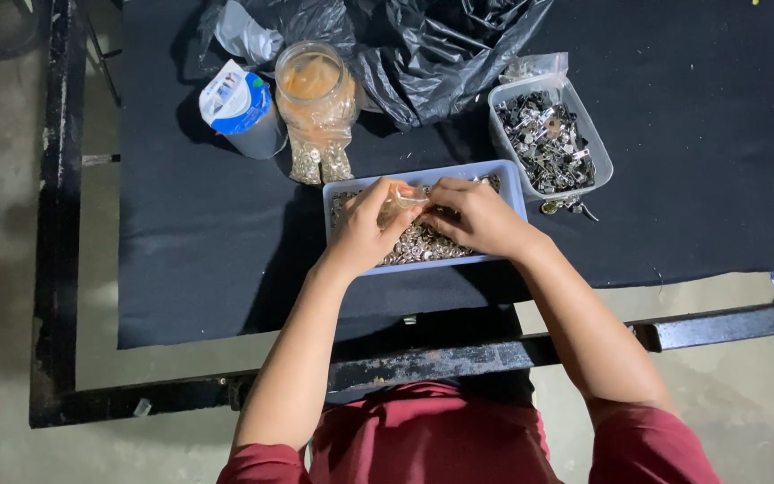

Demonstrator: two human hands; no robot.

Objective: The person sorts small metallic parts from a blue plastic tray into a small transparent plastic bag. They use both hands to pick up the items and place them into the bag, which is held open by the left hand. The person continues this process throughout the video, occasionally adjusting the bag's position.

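- While both hands meet over the shallow plastic tray [512, 184], left hand [365, 229] and right hand [481, 220] each close their grip, pinching a small clear plastic bag [405, 199] between fingertips.
- Tray holds small shiny metal rings; sits on black cloth-covered table [208, 269].
- Beyond: clear jar [315, 85], crumpled black plastic bag [441, 54].
- Right: clear tub [597, 157] of mixed metal clips.

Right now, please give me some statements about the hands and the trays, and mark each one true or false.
1. Both hands, left hand and right hand, are over the blue tray. True.
2. The blue tray holds small metal rings. True.
3. The clear tub stands left of the blue tray. False: it stands to its right.
4. The jar lies on its side. False: it stands upright.
5. The hands hold a small clear bag between them. True.
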